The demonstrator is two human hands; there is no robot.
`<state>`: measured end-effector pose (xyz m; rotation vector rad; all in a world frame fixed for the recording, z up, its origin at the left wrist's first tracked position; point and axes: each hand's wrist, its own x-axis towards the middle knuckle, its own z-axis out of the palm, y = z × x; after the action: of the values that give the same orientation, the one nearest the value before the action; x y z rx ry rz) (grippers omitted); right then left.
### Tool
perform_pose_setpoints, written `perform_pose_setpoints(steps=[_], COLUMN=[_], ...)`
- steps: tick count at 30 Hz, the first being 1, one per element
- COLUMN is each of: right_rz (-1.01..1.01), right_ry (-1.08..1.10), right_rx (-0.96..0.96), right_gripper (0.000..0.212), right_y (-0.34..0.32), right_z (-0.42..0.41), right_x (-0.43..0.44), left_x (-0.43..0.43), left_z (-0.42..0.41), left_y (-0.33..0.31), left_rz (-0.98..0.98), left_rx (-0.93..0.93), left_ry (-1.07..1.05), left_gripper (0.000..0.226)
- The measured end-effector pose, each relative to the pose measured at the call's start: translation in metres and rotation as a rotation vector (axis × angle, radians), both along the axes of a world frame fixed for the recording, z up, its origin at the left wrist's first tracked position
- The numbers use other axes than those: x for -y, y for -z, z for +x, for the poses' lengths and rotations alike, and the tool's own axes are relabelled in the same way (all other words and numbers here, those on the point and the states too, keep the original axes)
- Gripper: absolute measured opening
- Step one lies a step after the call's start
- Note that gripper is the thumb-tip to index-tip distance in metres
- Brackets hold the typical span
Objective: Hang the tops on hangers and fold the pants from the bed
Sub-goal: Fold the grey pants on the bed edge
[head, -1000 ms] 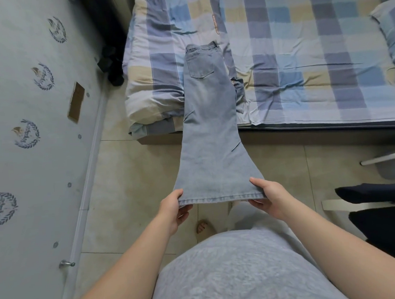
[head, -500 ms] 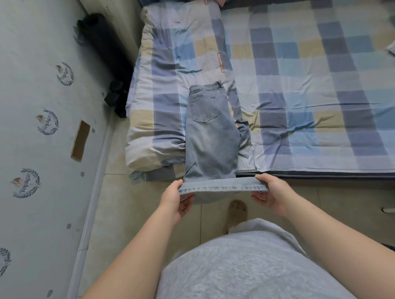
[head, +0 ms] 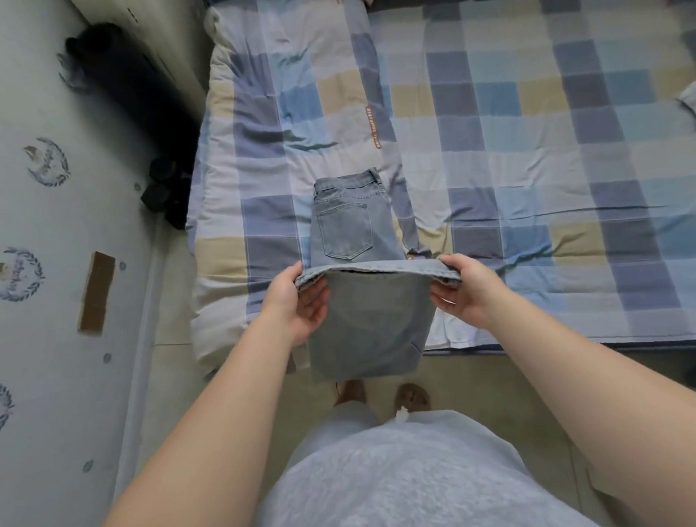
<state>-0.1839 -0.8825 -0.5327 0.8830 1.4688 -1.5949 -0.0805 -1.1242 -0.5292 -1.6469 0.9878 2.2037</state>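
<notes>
Jeans [head: 348, 222], light blue denim: on the near-left part of the bed [head: 535, 150], lying on a folded checked quilt [head: 266, 146]. Long axis runs near-far. Waistband [head: 347, 180] is at the far end, pointing away from the person; back pocket [head: 346, 230] faces up.

Leg end is doubled back over the seat. Hem [head: 375, 267] is held level, left-right, just above the denim below the pocket, not lying flat on it. The leg panel slopes down from the hem toward the person. Its folded edge [head: 365, 370] hangs just past the near edge of the bed, over the tiled floor [head: 488, 381].

Left hand [head: 300, 303]: pinches the left hem corner, thumb on top, fingers curled beneath.
Right hand [head: 462, 293]: pinches the right hem corner the same way. Hands are apart by the width of the hem, palms turned toward each other.

Surroundings: bed sheet is checked in blue, grey and beige. Two feet [head: 411, 394] are on the floor near the bed edge, below the fold. Person's grey top [head: 393, 496] fills the near centre. Left: a pale wall [head: 38, 363] printed with wreath emblems and bearing a brown rectangular patch [head: 95, 293]. A dark object [head: 123, 73] stands at far left beside the bed; cannot tell what it is.
</notes>
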Motion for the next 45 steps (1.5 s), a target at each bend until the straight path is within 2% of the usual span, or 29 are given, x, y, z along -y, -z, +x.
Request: perform_pose_setpoints(steps=[7, 10, 13, 16, 19, 23, 24, 27, 28, 35, 42, 45], right_rz=[0.074, 0.1, 0.114, 0.104, 0.074, 0.029, 0.007, -0.116, -0.154, -0.236, -0.126, -0.05], right_ry=[0.065, 0.078, 0.09, 0.097, 0.112, 0.071, 0.049, 0.056, 0.069, 0.085, 0.105, 0.109], right_rx=[0.014, 0.046, 0.086, 0.113, 0.119, 0.112, 0.115, 0.125, 0.129, 0.237, 0.321, 0.353], right_gripper=[0.01, 0.015, 0.01, 0.016, 0.022, 0.02, 0.023, 0.054, 0.058, 0.046, 0.038, 0.032], right_y=[0.036, 0.076, 0.124, 0.172, 0.221, 0.276, 0.288, 0.309, 0.311, 0.298, 0.269, 0.262], right_z=[-0.092, -0.124, -0.157, -0.194, -0.229, -0.254, -0.253, -0.242, -0.238, -0.186, -0.108, -0.072], right_x=[0.065, 0.086, 0.103, 0.117, 0.13, 0.142, 0.143, 0.138, 0.134, 0.095, 0.051, 0.033], left_x=[0.07, 0.09, 0.105, 0.118, 0.129, 0.133, 0.131, 0.12, 0.115, 0.071, 0.019, 0.005], left_z=[-0.095, -0.131, -0.169, -0.21, -0.244, -0.264, -0.263, -0.257, -0.254, -0.2, -0.1, -0.057], left_y=[0.046, 0.089, 0.137, 0.185, 0.23, 0.282, 0.291, 0.307, 0.308, 0.281, 0.248, 0.246], left_rz=[0.023, 0.038, 0.036, 0.021, 0.016, 0.033, 0.039, 0.053, 0.063, 0.064, -0.085, -0.07], left_rx=[0.063, 0.107, 0.135, 0.129, 0.109, 0.037, 0.024, -0.01, -0.017, 0.017, 0.195, 0.277], left_ry=[0.116, 0.142, 0.157, 0.162, 0.176, 0.184, 0.198, 0.256, 0.265, 0.272, 0.474, 0.553], left_gripper=[0.026, 0.024, 0.023, 0.022, 0.03, 0.05, 0.054, 0.056, 0.055, 0.044, 0.025, 0.021])
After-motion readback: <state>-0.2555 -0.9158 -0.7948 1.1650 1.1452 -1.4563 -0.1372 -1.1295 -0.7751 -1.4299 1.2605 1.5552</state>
